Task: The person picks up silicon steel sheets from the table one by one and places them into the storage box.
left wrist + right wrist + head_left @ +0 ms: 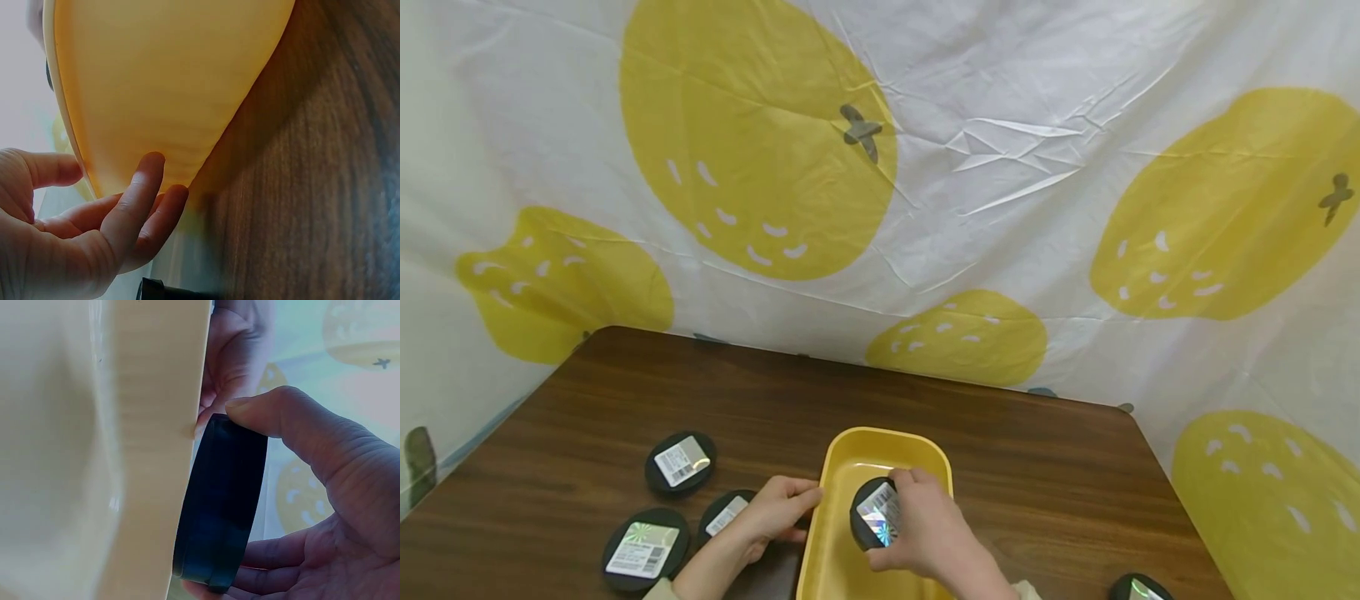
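A yellow tray (812, 554) with rounded corners stands at the front middle of the table. My right hand (928, 521) grips a flat, round black container (867, 523) by its edge over the tray; a white label with a shiny patch covers its face. The thick black side of this container (222, 500) lies between thumb and fingers in the right wrist view. At the tray's left side is my left hand (778, 512), its thumb at the rim and its bent fingers (150, 175) against the outer wall.
Left of the tray lie more black containers: one at the back (681, 463), one in front (646, 550), and one partly behind the left hand (721, 512). Another container (1138, 587) shows at the bottom right. A fruit-patterned cloth (1000, 250) hangs behind the brown table (1037, 467).
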`<move>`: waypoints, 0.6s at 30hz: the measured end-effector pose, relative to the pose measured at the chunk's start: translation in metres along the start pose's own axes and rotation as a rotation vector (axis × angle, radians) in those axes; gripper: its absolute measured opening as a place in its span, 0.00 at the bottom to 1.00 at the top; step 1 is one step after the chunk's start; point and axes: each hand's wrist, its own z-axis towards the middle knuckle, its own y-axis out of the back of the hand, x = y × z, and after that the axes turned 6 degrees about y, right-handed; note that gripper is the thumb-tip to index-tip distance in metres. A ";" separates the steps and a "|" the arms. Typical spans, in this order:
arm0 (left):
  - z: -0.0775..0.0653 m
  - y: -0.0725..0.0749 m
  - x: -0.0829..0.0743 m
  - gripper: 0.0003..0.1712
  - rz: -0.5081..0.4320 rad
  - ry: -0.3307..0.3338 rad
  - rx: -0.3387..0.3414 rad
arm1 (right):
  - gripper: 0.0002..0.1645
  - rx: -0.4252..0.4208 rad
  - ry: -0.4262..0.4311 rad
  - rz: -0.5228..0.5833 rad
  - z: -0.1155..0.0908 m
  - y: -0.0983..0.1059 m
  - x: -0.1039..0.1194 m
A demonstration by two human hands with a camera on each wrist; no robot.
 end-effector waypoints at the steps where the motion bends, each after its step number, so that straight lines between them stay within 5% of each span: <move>1: 0.000 0.000 0.000 0.20 -0.002 -0.005 0.004 | 0.49 0.003 0.001 -0.003 0.001 -0.001 0.000; 18: -0.001 0.001 0.001 0.20 -0.035 -0.024 0.032 | 0.47 0.060 0.056 -0.015 0.009 -0.008 0.005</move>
